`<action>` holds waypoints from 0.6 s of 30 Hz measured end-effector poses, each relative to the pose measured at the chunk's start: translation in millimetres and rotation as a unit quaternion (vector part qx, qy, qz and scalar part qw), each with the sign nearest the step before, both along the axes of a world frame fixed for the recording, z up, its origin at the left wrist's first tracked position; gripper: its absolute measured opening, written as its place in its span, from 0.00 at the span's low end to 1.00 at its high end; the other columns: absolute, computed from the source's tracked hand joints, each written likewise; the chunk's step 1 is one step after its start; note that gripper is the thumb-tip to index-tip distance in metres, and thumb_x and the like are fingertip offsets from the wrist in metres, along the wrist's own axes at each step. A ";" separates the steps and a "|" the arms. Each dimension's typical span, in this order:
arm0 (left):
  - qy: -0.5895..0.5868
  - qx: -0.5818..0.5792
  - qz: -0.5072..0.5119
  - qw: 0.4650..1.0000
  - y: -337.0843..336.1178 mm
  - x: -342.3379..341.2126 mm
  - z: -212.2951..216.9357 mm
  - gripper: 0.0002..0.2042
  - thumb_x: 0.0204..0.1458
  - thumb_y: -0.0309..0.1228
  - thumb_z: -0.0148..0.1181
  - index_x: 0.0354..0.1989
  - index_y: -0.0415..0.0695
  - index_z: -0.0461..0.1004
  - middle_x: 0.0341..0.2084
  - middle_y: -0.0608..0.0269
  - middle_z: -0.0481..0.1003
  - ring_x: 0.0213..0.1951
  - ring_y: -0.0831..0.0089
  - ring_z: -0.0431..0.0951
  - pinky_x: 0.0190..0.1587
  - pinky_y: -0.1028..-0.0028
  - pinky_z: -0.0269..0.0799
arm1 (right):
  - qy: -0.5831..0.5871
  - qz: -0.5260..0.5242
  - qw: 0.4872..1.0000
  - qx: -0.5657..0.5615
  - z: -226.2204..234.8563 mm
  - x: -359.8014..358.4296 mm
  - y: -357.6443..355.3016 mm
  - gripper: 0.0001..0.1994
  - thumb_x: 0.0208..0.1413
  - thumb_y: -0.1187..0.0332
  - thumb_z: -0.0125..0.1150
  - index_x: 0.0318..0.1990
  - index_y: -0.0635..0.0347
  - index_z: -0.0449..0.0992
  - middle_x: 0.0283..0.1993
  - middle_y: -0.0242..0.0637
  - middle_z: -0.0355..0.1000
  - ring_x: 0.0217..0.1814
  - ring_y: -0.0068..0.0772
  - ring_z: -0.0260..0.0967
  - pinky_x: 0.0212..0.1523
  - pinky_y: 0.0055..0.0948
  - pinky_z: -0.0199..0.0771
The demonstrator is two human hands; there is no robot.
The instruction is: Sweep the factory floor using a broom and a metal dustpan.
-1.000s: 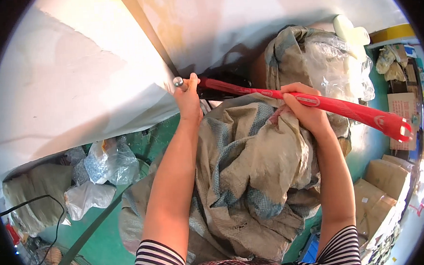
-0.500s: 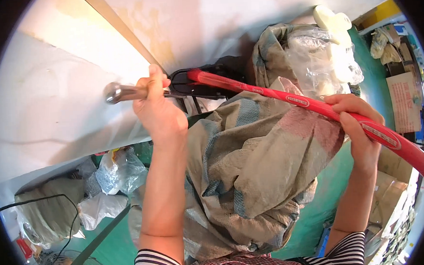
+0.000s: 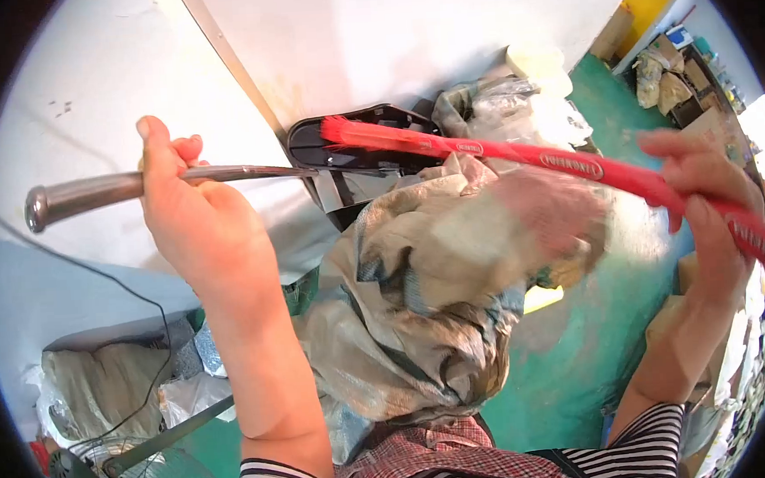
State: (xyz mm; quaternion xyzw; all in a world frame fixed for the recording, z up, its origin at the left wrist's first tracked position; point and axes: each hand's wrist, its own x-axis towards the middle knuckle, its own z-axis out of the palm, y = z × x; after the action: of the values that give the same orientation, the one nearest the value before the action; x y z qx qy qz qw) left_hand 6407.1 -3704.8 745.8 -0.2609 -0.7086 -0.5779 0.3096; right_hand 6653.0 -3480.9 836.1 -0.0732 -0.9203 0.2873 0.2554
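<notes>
A metal rod [image 3: 86,199] with a thick rounded handle end lies across my left hand [image 3: 204,227], whose fingers bend round it. Its thin end reaches to a black oval housing [image 3: 310,144] by the wall. In my right hand [image 3: 710,189] is a long red strip [image 3: 516,151] with white oval prints, pinched near its right end. That hand is blurred by motion. The strip's frayed-looking far end lies over the black housing. Below both hands a crumpled tan and blue woven sack [image 3: 430,323], partly stained red, covers my lap area.
White wall panels [image 3: 114,63] stand close in front and to the left. Beyond the sack, bundles in clear plastic [image 3: 523,115] rest by the wall. At lower left are stuffed bags [image 3: 105,383], a black cable [image 3: 126,291] and a fan [image 3: 170,475]. Boxes [image 3: 702,309] line the right side.
My left hand has moved left, with the rod now lying more sideways. My right hand has shifted right and slightly up with the red strip, which looks straighter. My view has shifted too.
</notes>
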 end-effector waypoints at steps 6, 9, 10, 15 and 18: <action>-0.211 0.398 -0.122 0.884 -14.0 64.2 88.5 0.12 0.49 0.36 0.56 0.28 0.41 0.62 0.27 0.65 0.60 0.36 0.77 0.58 0.44 0.77 0.53 | 0.051 0.040 0.998 0.004 48.2 63.1 -33.0 0.12 0.47 0.67 0.50 0.36 0.65 0.71 0.46 0.51 0.67 0.45 0.36 0.65 0.47 0.26 0.64; -0.155 0.358 -0.108 0.914 -30.0 100.9 127.2 0.13 0.50 0.37 0.55 0.29 0.41 0.61 0.29 0.66 0.60 0.37 0.77 0.58 0.45 0.78 0.53 | 0.166 0.084 0.982 -0.021 59.5 88.2 -54.4 0.11 0.47 0.70 0.50 0.36 0.67 0.71 0.44 0.49 0.68 0.46 0.36 0.66 0.48 0.28 0.64; -0.174 0.403 -0.098 0.893 -28.5 115.4 144.2 0.11 0.50 0.36 0.55 0.29 0.42 0.62 0.30 0.67 0.61 0.36 0.78 0.59 0.44 0.78 0.54 | 0.216 0.100 0.971 -0.025 66.3 101.8 -61.8 0.10 0.47 0.72 0.49 0.36 0.68 0.71 0.43 0.48 0.69 0.46 0.36 0.66 0.49 0.29 0.64; -0.220 0.460 -0.050 0.859 -13.0 180.4 193.1 0.10 0.50 0.36 0.55 0.29 0.43 0.63 0.31 0.70 0.62 0.35 0.79 0.60 0.43 0.78 0.55 | -0.042 0.081 0.987 0.131 166.6 179.5 -42.7 0.11 0.47 0.76 0.56 0.41 0.65 0.72 0.41 0.45 0.71 0.41 0.38 0.71 0.42 0.30 0.71; -0.215 0.488 -0.045 0.845 4.2 207.0 221.5 0.10 0.49 0.36 0.55 0.29 0.44 0.64 0.31 0.71 0.62 0.34 0.79 0.60 0.41 0.79 0.56 | 0.146 0.268 0.938 0.163 155.9 200.7 -5.3 0.10 0.46 0.79 0.55 0.39 0.67 0.73 0.38 0.45 0.72 0.41 0.38 0.70 0.41 0.33 0.72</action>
State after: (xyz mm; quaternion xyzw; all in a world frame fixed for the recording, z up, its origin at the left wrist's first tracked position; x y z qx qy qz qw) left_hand 6614.2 -3700.6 967.3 0.0230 -0.3719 -0.9039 0.2099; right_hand 6853.7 -3486.2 992.1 0.2616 -0.8926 0.1987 0.3088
